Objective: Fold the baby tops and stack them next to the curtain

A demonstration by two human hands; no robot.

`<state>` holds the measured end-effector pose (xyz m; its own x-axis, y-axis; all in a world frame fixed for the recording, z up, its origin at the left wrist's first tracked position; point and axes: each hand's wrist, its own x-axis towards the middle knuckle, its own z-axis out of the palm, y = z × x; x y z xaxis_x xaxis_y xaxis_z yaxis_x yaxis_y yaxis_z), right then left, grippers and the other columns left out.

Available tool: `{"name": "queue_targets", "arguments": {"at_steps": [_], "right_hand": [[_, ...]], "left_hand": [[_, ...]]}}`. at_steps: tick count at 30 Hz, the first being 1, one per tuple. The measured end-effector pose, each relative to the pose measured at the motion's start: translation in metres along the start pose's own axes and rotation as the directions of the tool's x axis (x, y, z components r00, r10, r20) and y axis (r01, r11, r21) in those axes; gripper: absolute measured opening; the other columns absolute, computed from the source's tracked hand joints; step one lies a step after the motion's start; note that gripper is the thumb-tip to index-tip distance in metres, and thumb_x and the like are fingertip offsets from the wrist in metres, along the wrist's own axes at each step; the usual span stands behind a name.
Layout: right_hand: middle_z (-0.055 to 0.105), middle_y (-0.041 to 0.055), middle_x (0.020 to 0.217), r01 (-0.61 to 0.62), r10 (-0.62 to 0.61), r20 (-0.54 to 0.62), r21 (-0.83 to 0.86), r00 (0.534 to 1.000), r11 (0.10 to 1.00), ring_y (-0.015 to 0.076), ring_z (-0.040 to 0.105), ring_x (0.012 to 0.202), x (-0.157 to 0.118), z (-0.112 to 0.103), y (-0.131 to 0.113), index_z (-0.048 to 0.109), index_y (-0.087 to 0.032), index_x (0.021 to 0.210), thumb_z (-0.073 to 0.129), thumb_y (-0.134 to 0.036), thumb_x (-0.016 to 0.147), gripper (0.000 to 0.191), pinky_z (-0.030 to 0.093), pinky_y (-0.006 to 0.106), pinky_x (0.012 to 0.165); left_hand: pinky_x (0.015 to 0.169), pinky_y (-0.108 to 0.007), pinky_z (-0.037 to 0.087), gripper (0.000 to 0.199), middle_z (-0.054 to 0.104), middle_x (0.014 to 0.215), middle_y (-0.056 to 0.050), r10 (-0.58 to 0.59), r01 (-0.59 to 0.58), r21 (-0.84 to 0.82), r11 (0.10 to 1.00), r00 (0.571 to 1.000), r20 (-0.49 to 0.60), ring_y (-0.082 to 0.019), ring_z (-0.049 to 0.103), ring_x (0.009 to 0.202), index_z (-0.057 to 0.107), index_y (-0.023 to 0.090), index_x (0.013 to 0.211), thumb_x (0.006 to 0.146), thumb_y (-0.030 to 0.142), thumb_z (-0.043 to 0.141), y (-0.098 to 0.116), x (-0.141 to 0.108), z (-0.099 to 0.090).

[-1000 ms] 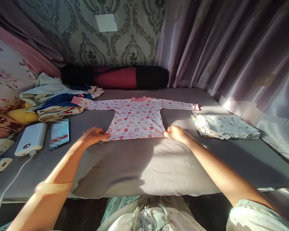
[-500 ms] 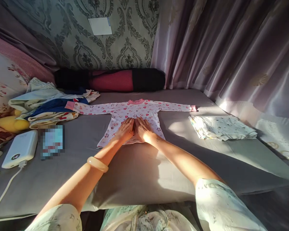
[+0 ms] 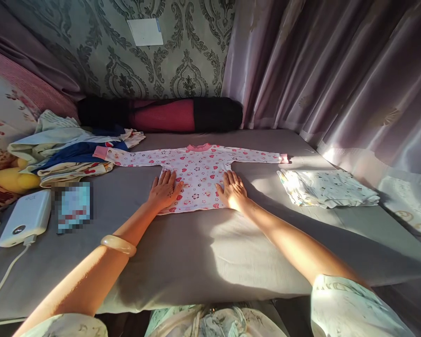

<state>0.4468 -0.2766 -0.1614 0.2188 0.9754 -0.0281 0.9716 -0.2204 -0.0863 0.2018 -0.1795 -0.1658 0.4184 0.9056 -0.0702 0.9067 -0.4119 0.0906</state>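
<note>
Left hand (image 3: 163, 189), right hand (image 3: 234, 191): palms down, spread wide, fingers toward black-red roll (image 3: 164, 116) | shirt (image 3: 196, 180): collar (image 3: 199, 148) facing roll, sleeve-to-sleeve long axis roughly parallel

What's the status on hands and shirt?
Left hand, right hand open, palms down on shirt. Shirt spread, sleeves out. One cuff overlaps clothes pile in view.

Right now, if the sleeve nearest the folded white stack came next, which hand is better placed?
Probably the right hand: it rests at the side of the shirt with that sleeve, while the left hand rests opposite.
</note>
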Motion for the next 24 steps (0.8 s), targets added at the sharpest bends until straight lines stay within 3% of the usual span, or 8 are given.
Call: {"name": "queue_targets", "arguments": {"at_steps": [3,6,8,11,16,24], "right_hand": [[0.025,0.0161,0.163,0.007,-0.007,0.029,-0.023,1.000,1.000,0.0283,0.019,0.151,0.001,-0.008,0.001,0.029,-0.004,0.155,0.026,-0.047,0.101,0.069,0.016,0.046,0.122],[0.036,0.0206,0.157,0.061,-0.060,0.012,-0.044,0.998,0.997,0.0321,0.025,0.148,0.006,-0.018,-0.006,0.038,-0.002,0.151,0.031,-0.044,0.100,0.066,0.011,0.052,0.121],[0.037,0.0203,0.157,0.140,-0.141,-0.021,-0.024,0.990,0.990,0.0314,0.023,0.149,0.011,-0.020,-0.016,0.041,-0.002,0.149,0.030,-0.040,0.101,0.062,0.008,0.050,0.121],[0.029,0.0144,0.161,0.205,-0.205,-0.001,0.055,0.979,0.977,0.0260,0.020,0.151,0.023,-0.015,-0.032,0.035,-0.005,0.153,0.024,-0.035,0.102,0.060,0.012,0.041,0.122],[0.017,0.0111,0.166,0.062,-0.074,0.101,0.119,0.992,0.991,0.0253,0.013,0.153,0.055,-0.006,-0.042,0.025,-0.008,0.157,0.022,-0.033,0.102,0.061,0.011,0.041,0.123],[0.019,0.0140,0.165,-0.031,0.028,0.032,0.102,0.999,0.994,0.0317,0.014,0.152,0.107,-0.005,-0.026,0.027,-0.011,0.157,0.024,-0.042,0.102,0.063,0.012,0.046,0.122]], "left_hand": [[0.120,-0.056,0.016,0.069,0.020,0.164,-0.021,-0.002,0.003,-0.021,1.000,0.999,0.032,-0.032,0.013,0.153,0.026,0.008,0.156,0.101,0.049,0.019,0.001,0.002,-0.006],[0.118,-0.058,0.019,0.061,0.030,0.159,-0.024,-0.001,0.002,-0.041,0.999,0.999,0.034,-0.035,0.020,0.151,0.038,0.010,0.149,0.099,0.045,0.032,0.011,0.005,-0.015],[0.118,-0.055,0.022,0.053,0.036,0.156,-0.025,0.027,-0.027,-0.058,0.998,1.000,-0.009,-0.034,0.025,0.149,0.044,0.009,0.144,0.099,0.036,0.037,0.026,0.007,-0.018],[0.119,-0.048,0.026,0.053,0.031,0.159,-0.022,0.075,-0.078,-0.099,0.992,0.997,-0.033,-0.031,0.026,0.150,0.039,0.008,0.148,0.098,0.026,0.032,0.058,0.010,-0.012],[0.121,-0.050,0.023,0.059,0.028,0.160,-0.022,0.106,-0.110,-0.103,0.989,0.993,-0.043,-0.033,0.022,0.150,0.035,0.003,0.151,0.101,0.034,0.026,0.090,0.005,0.008],[0.119,-0.057,0.021,0.064,0.029,0.160,-0.022,0.109,-0.112,-0.027,0.993,0.989,-0.104,-0.035,0.023,0.150,0.035,0.006,0.152,0.101,0.044,0.027,0.091,-0.002,0.016]]}}
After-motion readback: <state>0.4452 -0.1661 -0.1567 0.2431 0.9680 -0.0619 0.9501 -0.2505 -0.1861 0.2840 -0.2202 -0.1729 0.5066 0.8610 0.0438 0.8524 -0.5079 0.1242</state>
